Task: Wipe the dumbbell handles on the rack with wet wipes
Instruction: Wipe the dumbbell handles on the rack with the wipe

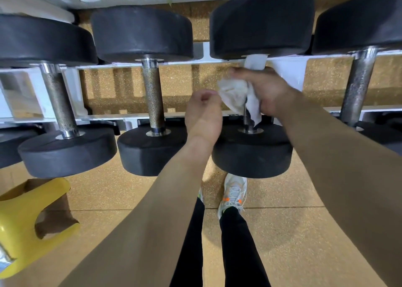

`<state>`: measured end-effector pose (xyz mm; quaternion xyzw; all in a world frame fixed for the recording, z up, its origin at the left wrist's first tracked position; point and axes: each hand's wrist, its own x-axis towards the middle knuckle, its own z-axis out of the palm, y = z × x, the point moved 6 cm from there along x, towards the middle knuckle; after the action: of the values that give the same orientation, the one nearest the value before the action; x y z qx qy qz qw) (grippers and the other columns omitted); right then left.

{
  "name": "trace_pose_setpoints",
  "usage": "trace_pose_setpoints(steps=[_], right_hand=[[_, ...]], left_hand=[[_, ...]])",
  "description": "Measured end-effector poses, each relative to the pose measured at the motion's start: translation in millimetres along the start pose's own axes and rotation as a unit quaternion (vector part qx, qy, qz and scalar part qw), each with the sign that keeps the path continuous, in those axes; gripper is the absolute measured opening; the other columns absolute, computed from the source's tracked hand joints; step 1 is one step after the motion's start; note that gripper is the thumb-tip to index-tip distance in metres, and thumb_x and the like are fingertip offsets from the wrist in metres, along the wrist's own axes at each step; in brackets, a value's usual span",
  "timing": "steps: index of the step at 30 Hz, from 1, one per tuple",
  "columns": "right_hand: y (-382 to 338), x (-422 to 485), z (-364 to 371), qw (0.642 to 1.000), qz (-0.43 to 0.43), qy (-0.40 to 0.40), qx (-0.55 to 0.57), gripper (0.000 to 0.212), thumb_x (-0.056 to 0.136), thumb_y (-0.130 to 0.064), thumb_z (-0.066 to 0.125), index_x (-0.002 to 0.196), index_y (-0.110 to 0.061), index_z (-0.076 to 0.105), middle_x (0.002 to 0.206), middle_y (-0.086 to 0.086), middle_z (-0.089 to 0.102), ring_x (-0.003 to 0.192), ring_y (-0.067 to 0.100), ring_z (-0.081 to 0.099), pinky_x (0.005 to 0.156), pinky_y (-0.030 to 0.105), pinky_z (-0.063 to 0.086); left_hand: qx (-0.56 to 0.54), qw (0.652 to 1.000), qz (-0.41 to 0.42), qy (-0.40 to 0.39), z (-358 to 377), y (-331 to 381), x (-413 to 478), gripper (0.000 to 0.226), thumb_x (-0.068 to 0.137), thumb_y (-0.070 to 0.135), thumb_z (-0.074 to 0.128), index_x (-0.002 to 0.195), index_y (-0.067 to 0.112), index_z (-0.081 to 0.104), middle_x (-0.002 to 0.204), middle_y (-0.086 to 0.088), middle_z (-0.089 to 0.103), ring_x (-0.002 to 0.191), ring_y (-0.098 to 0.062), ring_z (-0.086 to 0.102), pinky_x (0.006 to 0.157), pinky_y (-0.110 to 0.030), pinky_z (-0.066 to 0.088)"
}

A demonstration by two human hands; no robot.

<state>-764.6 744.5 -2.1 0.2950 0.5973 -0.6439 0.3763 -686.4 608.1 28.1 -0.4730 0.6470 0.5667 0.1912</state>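
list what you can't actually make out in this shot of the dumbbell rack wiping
Head view only:
- Handle of the third dumbbell: mostly hidden by the wet wipe and the right hand.
- Left hand: curled shut; whether it holds anything is hidden by its own fingers.
- Rightmost dumbbell: near weight cut off by the right forearm and frame edge.
- Yellow object: cut off at the left edge, identity unclear.
- Weight markings: none readable.

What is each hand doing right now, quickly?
Left hand: curled shut, nothing visibly held.
Right hand: shut on the wet wipe, wrapped around a dumbbell handle.
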Motion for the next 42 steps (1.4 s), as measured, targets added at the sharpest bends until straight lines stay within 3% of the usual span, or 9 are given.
trace_pose_setpoints(steps=[6, 10, 13, 19, 22, 26, 32, 37, 42], right_hand=[[6.3, -18.7, 10.3, 0.974, 0.069, -0.156, 0.149, 0.020, 0.090, -0.022, 0.064, 0.096, -0.007, 0.076, 0.094, 0.013, 0.075, 0.086, 0.027, 0.074, 0.075, 0.036, 0.061], [23.0, -31.4, -2.6, 0.995, 0.048, -0.043, -0.080, 0.016, 0.087, -0.018, 0.076, 0.083, -0.005, 0.068, 0.072, 0.005, 0.068, 0.066, 0.017, 0.067, 0.065, 0.026, 0.051], [22.5, -33.6, -13.6, 0.952, 0.055, 0.049, -0.298, 0.030, 0.084, -0.027, 0.082, 0.085, -0.008, 0.059, 0.073, 0.004, 0.060, 0.058, 0.013, 0.062, 0.043, 0.018, 0.041], [4.4, -23.4, -4.8, 0.949, 0.042, 0.192, -0.246, 0.033, 0.080, -0.027, 0.083, 0.079, -0.012, 0.053, 0.070, -0.002, 0.055, 0.064, 0.013, 0.057, 0.049, 0.019, 0.045], [-24.4, -3.8, 0.5, 0.961, -0.008, 0.244, -0.127, 0.033, 0.073, -0.029, 0.087, 0.075, -0.023, 0.054, 0.075, -0.010, 0.061, 0.079, 0.013, 0.064, 0.076, 0.022, 0.054], [-9.1, 0.4, -4.7, 0.995, -0.001, 0.088, -0.047, 0.060, 0.050, -0.038, 0.096, 0.098, -0.010, 0.072, 0.090, 0.006, 0.077, 0.089, 0.027, 0.075, 0.089, 0.044, 0.060], [30.8, -37.1, -4.9, 0.969, 0.153, -0.192, 0.009, 0.018, 0.090, -0.016, 0.066, 0.101, -0.003, 0.071, 0.099, 0.017, 0.076, 0.091, 0.030, 0.074, 0.085, 0.039, 0.061], [18.2, -33.1, -13.0, 0.956, 0.042, -0.005, -0.291, 0.031, 0.080, -0.027, 0.084, 0.071, -0.012, 0.058, 0.062, -0.001, 0.056, 0.059, 0.012, 0.055, 0.058, 0.024, 0.041], [7.2, -31.0, -3.6, 0.914, 0.029, 0.220, -0.340, 0.032, 0.085, -0.028, 0.079, 0.082, -0.013, 0.051, 0.087, 0.002, 0.058, 0.081, 0.019, 0.058, 0.068, 0.024, 0.042]], left_hand=[[-0.053, 0.996, -0.062, -0.026, 17.5, -9.3, -4.9, 0.032, 0.082, 0.042, 0.057, 0.109, 0.028, 0.067, 0.110, 0.001, 0.072, 0.105, -0.023, 0.066, 0.102, -0.047, 0.050], [-0.040, 0.997, -0.048, -0.037, 17.8, -3.3, -2.8, 0.040, 0.079, 0.045, 0.050, 0.097, 0.015, 0.068, 0.098, 0.000, 0.073, 0.097, -0.022, 0.067, 0.099, -0.050, 0.051], [-0.042, 0.997, -0.052, -0.050, 16.7, 3.3, -10.2, 0.024, 0.089, 0.033, 0.053, 0.091, 0.017, 0.070, 0.094, 0.001, 0.077, 0.099, -0.023, 0.069, 0.102, -0.050, 0.049], [-0.041, 0.996, -0.066, -0.035, 11.7, 3.0, -15.4, 0.031, 0.082, 0.042, 0.053, 0.102, 0.023, 0.067, 0.103, -0.002, 0.071, 0.102, -0.025, 0.065, 0.100, -0.047, 0.049], [-0.047, 0.997, -0.067, -0.002, 6.4, -2.2, -9.3, 0.022, 0.091, 0.031, 0.053, 0.103, 0.020, 0.067, 0.097, -0.001, 0.069, 0.097, -0.025, 0.065, 0.100, -0.048, 0.051], [-0.048, 0.995, -0.087, 0.010, 3.6, -3.0, -3.8, 0.020, 0.094, 0.025, 0.049, 0.098, 0.020, 0.068, 0.099, -0.003, 0.074, 0.092, -0.024, 0.066, 0.100, -0.047, 0.052], [-0.040, 0.995, -0.097, -0.005, 9.2, 1.5, -5.0, 0.017, 0.090, 0.021, 0.053, 0.077, 0.017, 0.064, 0.082, -0.003, 0.072, 0.084, -0.025, 0.067, 0.098, -0.048, 0.053], [-0.041, 0.994, -0.102, -0.022, 10.4, 3.8, -8.3, 0.023, 0.093, 0.022, 0.052, 0.075, 0.017, 0.066, 0.082, -0.003, 0.073, 0.084, -0.026, 0.070, 0.097, -0.044, 0.054], [-0.073, 0.993, -0.089, -0.008, 4.9, 1.6, -7.1, 0.024, 0.095, 0.017, 0.051, 0.076, 0.019, 0.065, 0.075, 0.001, 0.069, 0.074, -0.019, 0.061, 0.081, -0.036, 0.049]])
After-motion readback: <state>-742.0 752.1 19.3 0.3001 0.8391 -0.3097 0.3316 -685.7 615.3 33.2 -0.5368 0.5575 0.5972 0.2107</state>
